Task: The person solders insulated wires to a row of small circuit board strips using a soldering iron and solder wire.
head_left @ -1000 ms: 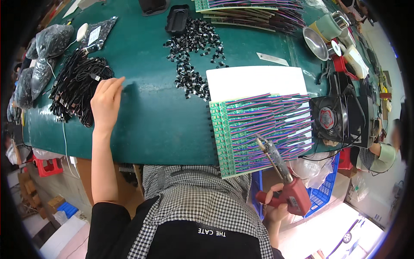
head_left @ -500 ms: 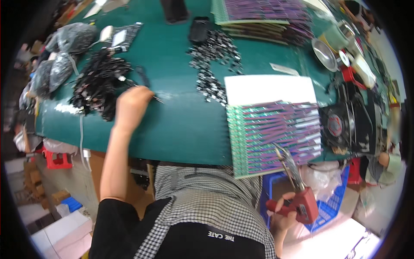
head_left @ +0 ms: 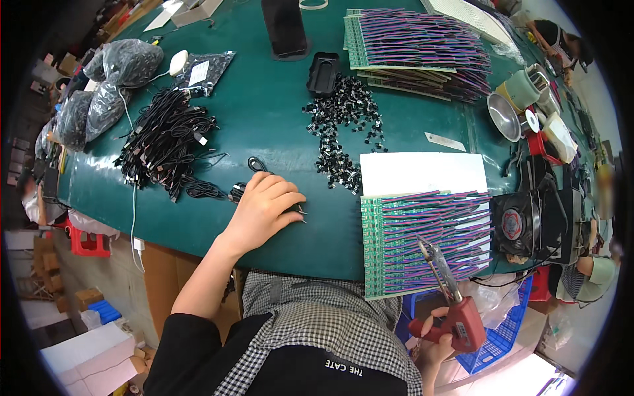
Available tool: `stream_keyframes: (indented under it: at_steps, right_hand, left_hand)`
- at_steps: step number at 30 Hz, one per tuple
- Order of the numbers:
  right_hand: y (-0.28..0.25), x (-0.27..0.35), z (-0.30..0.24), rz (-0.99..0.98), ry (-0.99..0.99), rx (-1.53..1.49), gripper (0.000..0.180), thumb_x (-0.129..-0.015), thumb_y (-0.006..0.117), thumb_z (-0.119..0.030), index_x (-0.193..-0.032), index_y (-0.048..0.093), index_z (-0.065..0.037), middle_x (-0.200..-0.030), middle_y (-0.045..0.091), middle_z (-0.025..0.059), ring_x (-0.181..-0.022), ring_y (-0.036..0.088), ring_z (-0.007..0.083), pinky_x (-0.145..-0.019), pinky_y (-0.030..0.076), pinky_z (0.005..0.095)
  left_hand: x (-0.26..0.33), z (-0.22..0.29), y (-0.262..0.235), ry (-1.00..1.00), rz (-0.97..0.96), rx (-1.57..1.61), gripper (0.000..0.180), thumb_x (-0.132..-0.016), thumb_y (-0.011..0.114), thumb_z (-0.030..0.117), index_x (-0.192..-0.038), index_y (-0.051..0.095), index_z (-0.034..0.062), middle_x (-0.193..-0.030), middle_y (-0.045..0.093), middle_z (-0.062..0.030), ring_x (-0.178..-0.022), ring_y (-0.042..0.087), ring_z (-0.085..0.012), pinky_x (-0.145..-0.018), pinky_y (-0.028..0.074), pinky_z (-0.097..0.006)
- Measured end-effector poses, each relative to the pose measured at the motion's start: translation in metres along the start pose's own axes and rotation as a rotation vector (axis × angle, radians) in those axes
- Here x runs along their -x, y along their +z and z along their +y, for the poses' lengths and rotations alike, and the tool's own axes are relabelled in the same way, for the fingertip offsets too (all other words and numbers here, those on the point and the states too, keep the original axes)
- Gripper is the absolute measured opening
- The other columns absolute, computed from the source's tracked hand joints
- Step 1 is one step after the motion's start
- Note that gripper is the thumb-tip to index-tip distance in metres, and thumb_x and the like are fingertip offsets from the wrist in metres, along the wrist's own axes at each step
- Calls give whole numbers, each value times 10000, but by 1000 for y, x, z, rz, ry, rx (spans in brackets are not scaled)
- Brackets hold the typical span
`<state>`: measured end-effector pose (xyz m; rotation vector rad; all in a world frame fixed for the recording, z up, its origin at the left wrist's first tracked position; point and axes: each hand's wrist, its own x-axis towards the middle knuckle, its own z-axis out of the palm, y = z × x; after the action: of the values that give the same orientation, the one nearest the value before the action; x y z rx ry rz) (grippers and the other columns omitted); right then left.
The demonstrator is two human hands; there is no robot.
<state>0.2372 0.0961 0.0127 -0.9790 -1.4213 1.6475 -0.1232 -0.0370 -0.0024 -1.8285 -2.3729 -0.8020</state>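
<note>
My left hand [head_left: 264, 204] is over the green table with its fingers curled round a bundled black cable [head_left: 256, 164]. A loop of the cable sticks out above the fingers, and thin wire ends poke out past the fingertips. My right hand [head_left: 436, 336] grips a red soldering gun [head_left: 465, 325], its metal tip raised over the near edge of a panel of green circuit boards [head_left: 378, 247]. Rows of purple and dark wires run rightward from those boards. Left of my left hand lies a heap of black USB cables [head_left: 168, 135].
A pile of small black-and-silver parts [head_left: 340, 115] spreads mid-table below a black tray [head_left: 323, 74]. Another stack of wired boards [head_left: 416, 49] lies at the back. A fan unit [head_left: 518, 224] and a metal bowl [head_left: 504, 117] stand right. Plastic-wrapped bundles [head_left: 135, 63] sit far left.
My left hand has moved right and nearer, away from the cable heap, with the cable in it. My right hand still holds the soldering gun in about the same place. The view has shifted slightly.
</note>
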Motion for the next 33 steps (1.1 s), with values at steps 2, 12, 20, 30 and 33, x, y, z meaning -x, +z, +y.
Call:
stream_keyframes:
  at_steps: [2,12,20,30,33]
  right_hand:
    - [1,0,0,-7,16,10,751,-761,669,-552,-1148,451,53,-942,568,156,-569,529,166,-503,445,257]
    - [8,-13,1,-22,-26,34,808,-764,658,-568,-1211,382,46,-939,554,126,-521,516,116,-422,438,218]
    - [6,-13,-13,-112,21,99,762,-753,676,-563,-1138,432,48,-928,550,140,-539,524,147,-485,498,272]
    - [24,-29,-12,-292,152,-131,492,-780,568,-103,-1236,462,49,-1161,566,144,-786,559,161,-654,447,269]
    - [30,-36,-10,-306,164,-145,483,-787,556,-96,-1236,460,50,-1168,574,158,-778,559,163,-653,447,267]
  left_hand:
    - [-2,1,-3,-45,-104,135,184,-675,728,111,-829,634,76,-900,579,-23,-895,529,-210,-834,382,-362]
    - [-27,3,-14,-74,-17,261,58,-767,668,84,-810,633,69,-820,584,-29,-841,542,-199,-849,378,-344]
    - [-39,38,-13,-518,148,707,85,-780,645,-26,-862,662,-12,-773,624,-51,-730,585,-121,-710,480,-269]
    - [-57,69,17,-502,14,604,85,-748,663,9,-826,631,0,-736,582,-54,-629,553,-124,-550,430,-242]
    - [-64,66,28,-564,29,678,91,-716,666,-26,-788,618,4,-698,545,-16,-580,435,-84,-512,329,-208]
